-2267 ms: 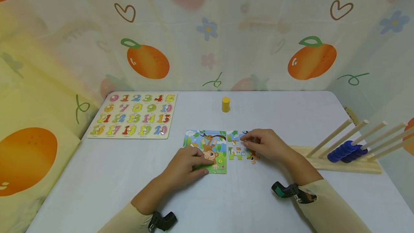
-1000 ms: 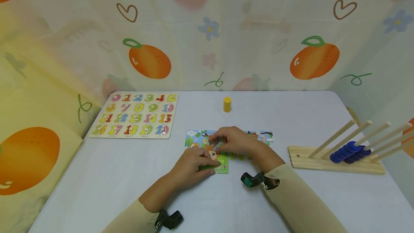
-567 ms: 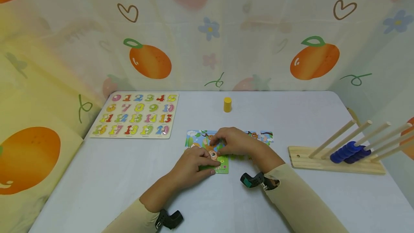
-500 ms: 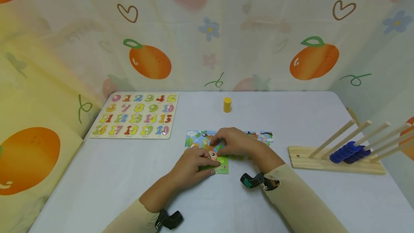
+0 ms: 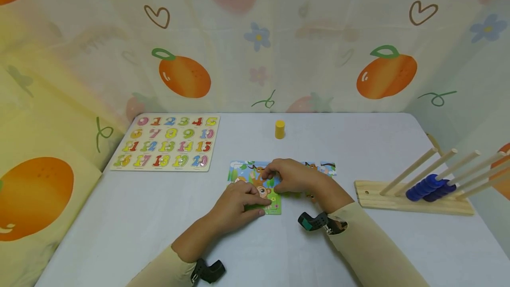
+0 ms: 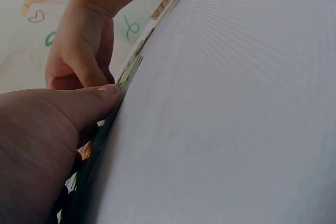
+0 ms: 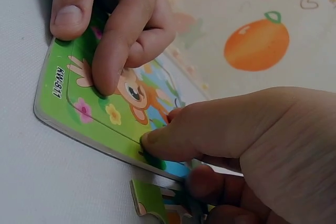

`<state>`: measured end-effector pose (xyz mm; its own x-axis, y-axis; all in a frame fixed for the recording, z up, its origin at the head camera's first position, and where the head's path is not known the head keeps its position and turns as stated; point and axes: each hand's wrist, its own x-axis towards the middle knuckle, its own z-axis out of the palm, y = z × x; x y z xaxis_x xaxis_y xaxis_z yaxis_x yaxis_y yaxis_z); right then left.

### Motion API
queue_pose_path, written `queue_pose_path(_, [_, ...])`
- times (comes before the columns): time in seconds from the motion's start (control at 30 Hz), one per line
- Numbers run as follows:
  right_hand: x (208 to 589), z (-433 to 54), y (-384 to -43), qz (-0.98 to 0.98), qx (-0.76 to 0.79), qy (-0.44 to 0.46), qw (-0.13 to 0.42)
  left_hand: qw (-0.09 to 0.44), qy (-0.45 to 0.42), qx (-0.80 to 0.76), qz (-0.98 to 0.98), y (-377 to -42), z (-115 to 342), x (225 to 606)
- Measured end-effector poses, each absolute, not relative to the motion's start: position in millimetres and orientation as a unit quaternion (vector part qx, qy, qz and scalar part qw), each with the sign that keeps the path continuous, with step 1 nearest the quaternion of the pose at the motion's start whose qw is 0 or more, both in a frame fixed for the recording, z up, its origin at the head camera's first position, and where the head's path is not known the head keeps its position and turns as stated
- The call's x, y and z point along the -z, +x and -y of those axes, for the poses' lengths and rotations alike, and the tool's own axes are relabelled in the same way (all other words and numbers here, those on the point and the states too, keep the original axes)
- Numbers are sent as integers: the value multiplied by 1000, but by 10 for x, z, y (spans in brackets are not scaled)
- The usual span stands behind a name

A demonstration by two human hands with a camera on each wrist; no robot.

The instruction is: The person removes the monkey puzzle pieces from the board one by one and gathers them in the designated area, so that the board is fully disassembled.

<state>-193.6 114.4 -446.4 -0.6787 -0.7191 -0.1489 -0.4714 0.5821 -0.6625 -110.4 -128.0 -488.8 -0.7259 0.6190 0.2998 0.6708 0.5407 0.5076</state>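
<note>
Obscuring puzzle pieces (image 7: 148, 198), seemingly: right fingers (image 7: 208, 183).

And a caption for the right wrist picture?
Left hand and right hand touch a monkey puzzle, a piece beside it.

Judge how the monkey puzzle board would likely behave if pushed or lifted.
The monkey puzzle board is probably stiff, since its edge runs straight. Lying flat on the white table, it would likely slide rather than tip. Its thin profile suggests it is fairly light.

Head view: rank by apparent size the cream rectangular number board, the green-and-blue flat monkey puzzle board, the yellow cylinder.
1. Cream number board
2. Monkey puzzle board, partly hidden
3. Yellow cylinder
</note>
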Motion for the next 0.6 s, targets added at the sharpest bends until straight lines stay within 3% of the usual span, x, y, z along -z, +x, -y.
queue_pose_path(0.6, [4447,-1148,-1957,-854,322,-340,226,51,-378,314,870,-1110,1286,4897])
